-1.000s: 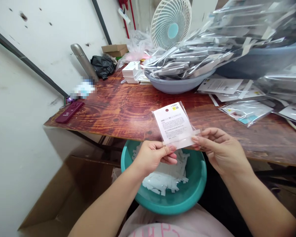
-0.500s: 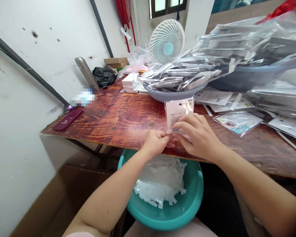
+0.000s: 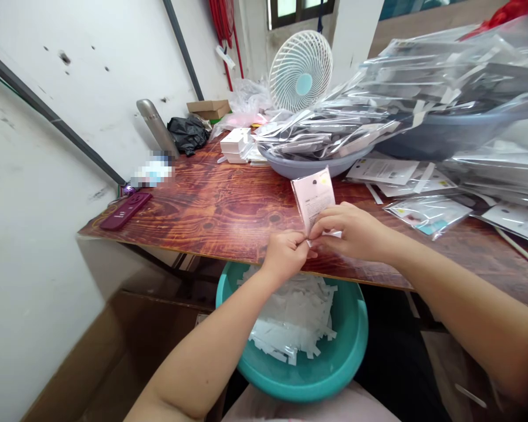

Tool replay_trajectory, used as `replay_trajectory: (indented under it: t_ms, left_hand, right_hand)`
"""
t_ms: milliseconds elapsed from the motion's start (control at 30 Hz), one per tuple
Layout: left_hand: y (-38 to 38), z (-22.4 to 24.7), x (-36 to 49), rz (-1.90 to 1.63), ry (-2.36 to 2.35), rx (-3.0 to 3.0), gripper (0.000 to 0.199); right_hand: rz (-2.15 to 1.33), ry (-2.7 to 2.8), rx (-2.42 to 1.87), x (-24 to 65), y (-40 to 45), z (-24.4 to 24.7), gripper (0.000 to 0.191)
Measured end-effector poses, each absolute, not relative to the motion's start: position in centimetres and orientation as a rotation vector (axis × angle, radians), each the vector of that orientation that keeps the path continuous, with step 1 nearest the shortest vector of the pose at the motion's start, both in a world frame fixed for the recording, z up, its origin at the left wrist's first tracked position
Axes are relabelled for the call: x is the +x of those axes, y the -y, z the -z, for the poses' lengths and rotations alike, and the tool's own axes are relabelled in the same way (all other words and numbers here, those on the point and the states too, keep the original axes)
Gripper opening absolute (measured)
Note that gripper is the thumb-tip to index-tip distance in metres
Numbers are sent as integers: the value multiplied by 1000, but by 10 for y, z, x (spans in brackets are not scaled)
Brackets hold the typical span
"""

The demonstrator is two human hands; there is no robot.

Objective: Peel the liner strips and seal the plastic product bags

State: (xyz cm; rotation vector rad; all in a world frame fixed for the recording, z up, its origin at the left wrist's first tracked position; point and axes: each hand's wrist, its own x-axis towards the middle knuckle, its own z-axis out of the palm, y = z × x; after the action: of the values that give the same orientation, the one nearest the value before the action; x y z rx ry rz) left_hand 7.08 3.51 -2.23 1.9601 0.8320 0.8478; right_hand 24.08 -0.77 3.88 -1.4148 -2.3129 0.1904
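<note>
A printed card in a clear plastic bag (image 3: 315,196) stands tilted above the table's front edge, its text side toward me. My left hand (image 3: 287,252) pinches the bag's lower left corner. Closed on its lower edge, my right hand (image 3: 345,230) has thumb and fingertips right beside the left ones. The fingers partly cover the bottom of the card. Below the hands, a teal basin (image 3: 354,340) holds a heap of white paper strips (image 3: 293,319).
Grey-blue basins (image 3: 299,168) heaped with clear-bagged cards stand behind, near a fan (image 3: 301,70). More bagged cards (image 3: 429,212) lie at right. A purple phone (image 3: 127,211), a steel flask (image 3: 156,126) and a white box (image 3: 235,145) are on the wooden table (image 3: 220,205).
The bagged card has tilted to the left and turned slightly. My right hand's fingers have come down and closed on the bag's lower edge, beside my left hand.
</note>
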Motion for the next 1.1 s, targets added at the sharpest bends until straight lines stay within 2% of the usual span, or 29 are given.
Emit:
replay_trajectory:
  t_ms: [367,633,900,1100]
  left_hand:
    - [-33,24,71,-924,-932,2176,27]
    - [-32,25,71,-926,-915,2226,21]
    - [-33,22,70,-921,-890,2248,24]
    - [-31,20,71,-932,-878,2247,26]
  right_hand:
    - [-240,2434,-1277,237,-10,-42,8]
    - [-179,2508,-1431,229,-4,-52,10]
    - [-415,2369,-1190,241,-1,-39,12]
    - [-498,2187,-1182,247,10,-30,9]
